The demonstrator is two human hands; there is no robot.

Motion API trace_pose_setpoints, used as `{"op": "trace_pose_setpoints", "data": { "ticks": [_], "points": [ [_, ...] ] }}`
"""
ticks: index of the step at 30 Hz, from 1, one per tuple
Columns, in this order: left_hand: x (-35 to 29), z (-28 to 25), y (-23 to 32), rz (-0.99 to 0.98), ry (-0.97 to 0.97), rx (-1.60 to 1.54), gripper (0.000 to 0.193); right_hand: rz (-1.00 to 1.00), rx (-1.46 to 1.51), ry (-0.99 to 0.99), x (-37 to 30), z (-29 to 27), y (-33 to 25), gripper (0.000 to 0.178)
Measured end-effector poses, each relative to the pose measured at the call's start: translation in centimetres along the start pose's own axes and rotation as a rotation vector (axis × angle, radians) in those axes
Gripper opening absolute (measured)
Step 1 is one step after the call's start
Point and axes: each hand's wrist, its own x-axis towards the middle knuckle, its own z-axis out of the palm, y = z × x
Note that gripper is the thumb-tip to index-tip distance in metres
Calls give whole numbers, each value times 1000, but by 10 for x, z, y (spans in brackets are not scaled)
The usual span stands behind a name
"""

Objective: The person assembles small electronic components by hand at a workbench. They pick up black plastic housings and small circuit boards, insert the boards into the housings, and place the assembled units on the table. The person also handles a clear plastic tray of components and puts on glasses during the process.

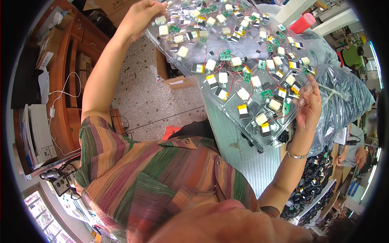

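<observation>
A wide clear plastic tray (227, 106) sits tilted in front of me, its left part out past the table's edge. Small white cylindrical parts (243, 94), black-and-yellow battery packs (242, 111) and green circuit boards (266, 94) lie across it, joined by thin red and black wires. At its far left edge my left hand (142, 18) is closed, the fingertips pinched at the rim beside a white part. My right hand (309, 106) grips the right edge, fingers bent close to a green board. Exactly where the fingertips press is partly hidden.
Beneath the tray is a pale green ribbed table (233, 156). Grey plastic sheeting (344, 95) and a red cup-like container (302, 23) are to the right, with black parts (310, 188) heaped nearer. An opened cardboard box (180, 82) stands on the floor; wooden cabinets (67, 89) line the left.
</observation>
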Motion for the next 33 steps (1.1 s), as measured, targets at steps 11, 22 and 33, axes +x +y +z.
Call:
{"op": "trace_pose_setpoints", "data": {
  "ticks": [11,22,33],
  "points": [
    [-21,-12,-34,-209,-185,-225,25,127,-167,123,6,-33,23,48],
    [-37,34,13,-129,-352,-198,54,-1,-105,207,21,-42,34,48],
    [-86,84,27,44,-155,-264,35,-243,-241,266,27,-71,16,56]
  ]
}}
